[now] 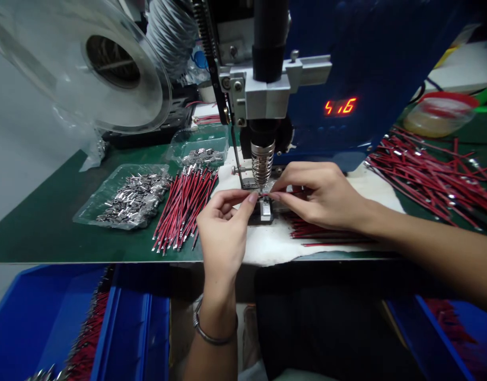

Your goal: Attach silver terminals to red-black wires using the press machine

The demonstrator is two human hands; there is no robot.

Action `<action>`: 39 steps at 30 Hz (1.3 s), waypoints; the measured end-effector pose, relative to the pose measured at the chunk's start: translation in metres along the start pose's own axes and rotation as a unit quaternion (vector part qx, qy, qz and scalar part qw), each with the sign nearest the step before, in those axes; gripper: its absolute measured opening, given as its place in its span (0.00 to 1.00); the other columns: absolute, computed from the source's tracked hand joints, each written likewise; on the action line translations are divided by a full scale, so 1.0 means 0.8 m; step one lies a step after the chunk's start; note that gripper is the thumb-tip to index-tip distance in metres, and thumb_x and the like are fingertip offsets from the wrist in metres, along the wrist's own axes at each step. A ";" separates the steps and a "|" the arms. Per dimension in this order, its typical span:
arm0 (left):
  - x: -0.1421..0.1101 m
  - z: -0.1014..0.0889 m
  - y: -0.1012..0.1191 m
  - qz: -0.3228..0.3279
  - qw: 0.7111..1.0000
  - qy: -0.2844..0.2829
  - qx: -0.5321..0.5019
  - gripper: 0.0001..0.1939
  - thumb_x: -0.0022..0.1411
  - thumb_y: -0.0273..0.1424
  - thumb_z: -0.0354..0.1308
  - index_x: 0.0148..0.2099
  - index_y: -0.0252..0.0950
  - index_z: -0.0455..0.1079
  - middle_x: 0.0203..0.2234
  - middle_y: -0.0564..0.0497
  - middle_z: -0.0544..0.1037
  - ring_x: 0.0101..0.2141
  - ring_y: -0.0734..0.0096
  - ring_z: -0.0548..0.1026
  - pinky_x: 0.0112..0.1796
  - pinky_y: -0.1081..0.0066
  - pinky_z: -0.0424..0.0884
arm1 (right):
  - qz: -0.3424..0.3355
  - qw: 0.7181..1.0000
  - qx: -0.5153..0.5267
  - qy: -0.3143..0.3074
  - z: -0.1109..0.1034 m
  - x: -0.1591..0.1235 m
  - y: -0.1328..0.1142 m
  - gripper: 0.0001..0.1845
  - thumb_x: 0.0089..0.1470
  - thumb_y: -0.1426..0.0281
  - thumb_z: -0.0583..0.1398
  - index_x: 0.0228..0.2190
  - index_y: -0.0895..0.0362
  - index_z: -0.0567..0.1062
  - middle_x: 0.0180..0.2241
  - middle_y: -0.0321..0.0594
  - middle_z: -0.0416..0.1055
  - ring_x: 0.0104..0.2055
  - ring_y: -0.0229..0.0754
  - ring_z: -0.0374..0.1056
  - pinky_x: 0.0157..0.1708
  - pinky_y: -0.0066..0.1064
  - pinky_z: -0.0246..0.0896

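Observation:
My left hand (225,227), with a bracelet on its wrist, is closed in a pinch at the left side of the press's small metal die (265,209). What sits between its fingertips is too small to make out. From the right, my right hand (321,193) pinches a thin red and black wire (297,192), whose end lies at the die. Just above the fingertips of both hands hangs the spring-wrapped ram (262,161) of the blue press (346,143). Below my right hand, several red wires (313,230) rest on white paper.
Left of the press lie a bundle of red and black wires (183,206) and a clear tray (84,217) of metal terminals. Another tray (176,151) stands behind. More wires (430,174) are heaped at right. A large clear reel (69,63) overhangs the left. Blue bins (41,307) sit below the table.

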State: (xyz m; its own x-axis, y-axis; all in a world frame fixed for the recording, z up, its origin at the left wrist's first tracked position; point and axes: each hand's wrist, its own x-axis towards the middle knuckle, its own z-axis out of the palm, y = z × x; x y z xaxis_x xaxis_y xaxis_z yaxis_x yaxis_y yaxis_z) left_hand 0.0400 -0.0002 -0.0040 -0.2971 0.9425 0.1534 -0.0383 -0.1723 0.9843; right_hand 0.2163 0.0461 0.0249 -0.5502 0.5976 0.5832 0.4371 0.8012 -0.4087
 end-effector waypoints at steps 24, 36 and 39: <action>-0.003 -0.002 0.000 0.014 1.000 0.017 0.021 0.08 0.53 0.35 0.69 0.32 0.35 0.78 0.23 0.52 0.77 0.26 0.75 0.75 0.29 0.76 0.70 | 0.014 1.000 0.004 -0.002 0.001 -0.001 -0.003 0.05 0.55 0.77 0.61 0.31 0.61 0.79 0.30 0.42 0.76 0.31 0.39 0.69 0.30 0.30 0.63; -0.004 -0.001 0.000 0.021 0.999 0.025 0.032 0.09 0.54 0.35 0.69 0.33 0.35 0.78 0.23 0.52 0.77 0.24 0.77 0.72 0.26 0.76 0.67 | 0.011 1.000 0.013 -0.002 0.001 0.000 -0.002 0.05 0.55 0.76 0.61 0.31 0.61 0.79 0.30 0.43 0.76 0.31 0.39 0.70 0.31 0.30 0.63; -0.004 -0.001 0.000 0.020 0.999 0.025 0.031 0.09 0.54 0.35 0.69 0.33 0.35 0.77 0.23 0.52 0.76 0.23 0.77 0.71 0.26 0.76 0.66 | 0.013 1.000 0.009 -0.005 0.001 0.000 -0.002 0.05 0.55 0.76 0.61 0.31 0.61 0.79 0.31 0.43 0.76 0.31 0.39 0.70 0.31 0.30 0.63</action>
State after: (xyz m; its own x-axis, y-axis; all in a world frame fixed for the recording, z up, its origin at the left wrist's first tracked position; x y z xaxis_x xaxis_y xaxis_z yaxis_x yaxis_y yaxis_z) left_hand 0.0405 -0.0035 -0.0047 -0.3445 0.9192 0.1905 0.0326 -0.1911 0.9810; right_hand 0.2152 0.0444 0.0251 -0.5455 0.6191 0.5650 0.4394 0.7853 -0.4362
